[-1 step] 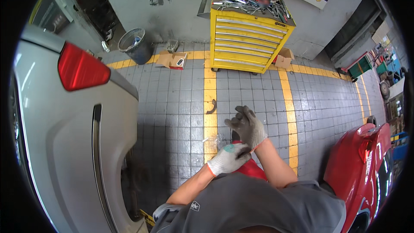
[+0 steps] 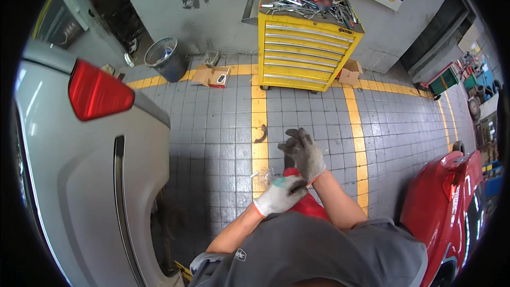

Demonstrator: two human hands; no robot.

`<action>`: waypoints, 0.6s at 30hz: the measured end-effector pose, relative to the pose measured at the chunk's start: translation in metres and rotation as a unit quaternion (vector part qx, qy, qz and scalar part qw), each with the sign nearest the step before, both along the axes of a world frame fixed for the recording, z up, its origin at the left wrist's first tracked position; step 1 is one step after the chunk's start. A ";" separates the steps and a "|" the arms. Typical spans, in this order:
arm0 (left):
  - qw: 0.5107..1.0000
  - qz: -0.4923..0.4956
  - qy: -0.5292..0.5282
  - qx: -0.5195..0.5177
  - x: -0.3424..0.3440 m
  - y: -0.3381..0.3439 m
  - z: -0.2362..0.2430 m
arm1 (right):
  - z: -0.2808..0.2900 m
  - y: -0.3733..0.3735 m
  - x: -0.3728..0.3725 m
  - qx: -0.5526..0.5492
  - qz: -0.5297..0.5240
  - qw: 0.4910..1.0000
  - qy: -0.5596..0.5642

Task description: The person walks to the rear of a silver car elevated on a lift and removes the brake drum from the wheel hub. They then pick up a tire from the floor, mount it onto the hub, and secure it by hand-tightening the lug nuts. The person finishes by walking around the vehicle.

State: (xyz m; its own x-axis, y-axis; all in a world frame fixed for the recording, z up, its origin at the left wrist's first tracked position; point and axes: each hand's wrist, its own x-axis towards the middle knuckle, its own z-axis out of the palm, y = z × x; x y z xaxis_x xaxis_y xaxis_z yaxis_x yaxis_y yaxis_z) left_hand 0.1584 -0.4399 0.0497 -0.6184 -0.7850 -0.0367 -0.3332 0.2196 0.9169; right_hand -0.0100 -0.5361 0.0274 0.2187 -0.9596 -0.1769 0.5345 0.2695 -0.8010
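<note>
Above the grey floor tiles (image 2: 223,114), the left hand (image 2: 281,192) pinches the cuff (image 2: 319,175) of the knitted glove (image 2: 317,163) on the right hand (image 2: 304,155), whose half-bent fingers hold nothing. Pulling too hard might rip the cuff.

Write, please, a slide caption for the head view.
Gloved left hand at the cuff of the gloved right hand, a yellow tool cabinet ahead.
</note>
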 end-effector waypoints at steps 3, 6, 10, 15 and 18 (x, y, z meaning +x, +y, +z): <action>0.989 0.106 0.084 0.052 0.019 -0.102 -0.002 | -0.003 -0.113 0.009 -0.139 0.043 0.983 0.110; 0.931 0.318 0.127 0.128 0.068 -0.173 -0.071 | -0.018 -0.197 0.001 -0.015 0.130 0.979 0.158; 0.772 0.596 -0.046 0.216 0.192 -0.209 -0.262 | -0.057 -0.311 0.006 -0.017 0.294 0.856 0.425; 0.582 0.620 -0.016 0.526 0.238 -0.111 -0.300 | -0.088 -0.430 0.036 -0.090 0.408 0.692 0.589; 0.657 0.521 -0.127 0.530 0.227 -0.098 -0.291 | -0.062 -0.495 0.074 -0.005 0.415 0.790 0.452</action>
State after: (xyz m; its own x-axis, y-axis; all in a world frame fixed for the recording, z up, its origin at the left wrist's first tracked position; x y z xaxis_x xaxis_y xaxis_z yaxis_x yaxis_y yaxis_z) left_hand 0.3851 -0.5383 -0.2417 0.3669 -0.2280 -0.9019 0.0320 -0.9658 0.2572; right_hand 0.0643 -1.0311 -0.0344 0.5627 -0.5541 -0.6135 -0.6139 0.2168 -0.7590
